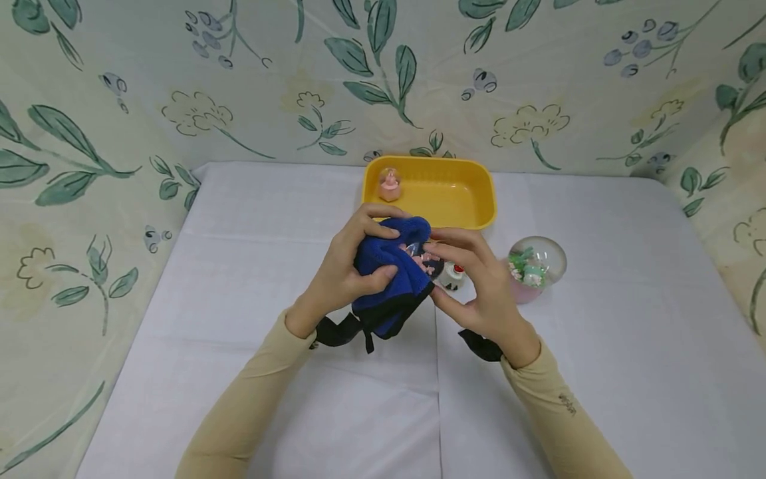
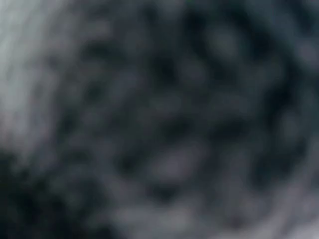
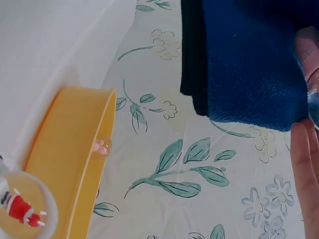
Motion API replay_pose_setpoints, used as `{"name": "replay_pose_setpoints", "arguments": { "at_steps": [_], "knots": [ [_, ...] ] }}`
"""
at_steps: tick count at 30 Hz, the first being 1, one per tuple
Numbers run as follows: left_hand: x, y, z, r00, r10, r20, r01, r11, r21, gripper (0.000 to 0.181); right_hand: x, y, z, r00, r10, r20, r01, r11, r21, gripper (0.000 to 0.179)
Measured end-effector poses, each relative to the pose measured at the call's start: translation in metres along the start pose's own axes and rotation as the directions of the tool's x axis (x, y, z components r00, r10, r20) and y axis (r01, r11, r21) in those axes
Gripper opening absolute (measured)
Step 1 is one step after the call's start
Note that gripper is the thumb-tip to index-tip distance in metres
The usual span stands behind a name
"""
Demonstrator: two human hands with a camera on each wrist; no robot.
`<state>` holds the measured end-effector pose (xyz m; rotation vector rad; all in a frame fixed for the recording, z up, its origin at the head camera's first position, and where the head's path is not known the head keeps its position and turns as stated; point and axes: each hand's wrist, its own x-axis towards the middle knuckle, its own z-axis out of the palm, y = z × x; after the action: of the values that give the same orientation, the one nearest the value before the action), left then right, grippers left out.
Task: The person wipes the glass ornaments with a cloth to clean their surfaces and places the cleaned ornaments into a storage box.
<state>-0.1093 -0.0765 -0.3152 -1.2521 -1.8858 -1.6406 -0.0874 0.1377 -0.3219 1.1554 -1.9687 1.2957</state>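
My left hand (image 1: 344, 266) grips a blue cloth (image 1: 374, 256) with a black border, fingers over its top and thumb across the front. Partly wrapped in its folds is a small clear globe (image 1: 426, 258) with pink figures inside. My right hand (image 1: 479, 286) holds this globe from the right side, fingertips and thumb at its edge. Blue cloth (image 3: 249, 64) hangs across the top of the right wrist view, where a sliver of the globe (image 3: 313, 107) shows by the fingers. The left wrist view is dark and blurred.
Behind the hands stands a yellow tray (image 1: 461, 221), with a small pink-based snow globe (image 1: 389, 186) in its left end. A white globe with a red figure (image 1: 453, 275) sits beside my right fingers. Farther right is a larger snow globe (image 1: 535, 266) on a pink base.
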Motion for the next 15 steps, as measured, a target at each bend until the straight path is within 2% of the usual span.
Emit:
{"name": "replay_pose_setpoints", "arguments": {
  "at_steps": [3, 6, 9, 15],
  "knots": [
    [-0.0003, 0.0012, 0.0007, 1.0, -0.013, 0.013, 0.014, 1.0, -0.027, 0.047, 0.0021, 0.0007, -0.001, 0.995, -0.103, 0.004, 0.104, 0.994, -0.046, 0.04],
    [-0.0004, 0.0037, 0.0017, 0.999, -0.014, 0.041, 0.016, 0.999, -0.035, 0.045, 0.002, 0.001, -0.0028, 0.989, -0.146, -0.011, 0.145, 0.987, -0.066, 0.042],
    [0.0, 0.006, 0.003, 0.997, 0.007, 0.078, -0.005, 1.0, -0.022, 0.041, 0.0002, 0.0014, -0.004, 0.987, -0.156, -0.03, 0.154, 0.986, -0.07, 0.047],
    [0.0008, 0.0094, 0.0044, 0.985, 0.085, 0.152, -0.093, 0.995, 0.043, 0.033, -0.0038, 0.0025, -0.0035, 0.985, -0.133, -0.112, 0.129, 0.991, -0.04, 0.054]
  ]
}}
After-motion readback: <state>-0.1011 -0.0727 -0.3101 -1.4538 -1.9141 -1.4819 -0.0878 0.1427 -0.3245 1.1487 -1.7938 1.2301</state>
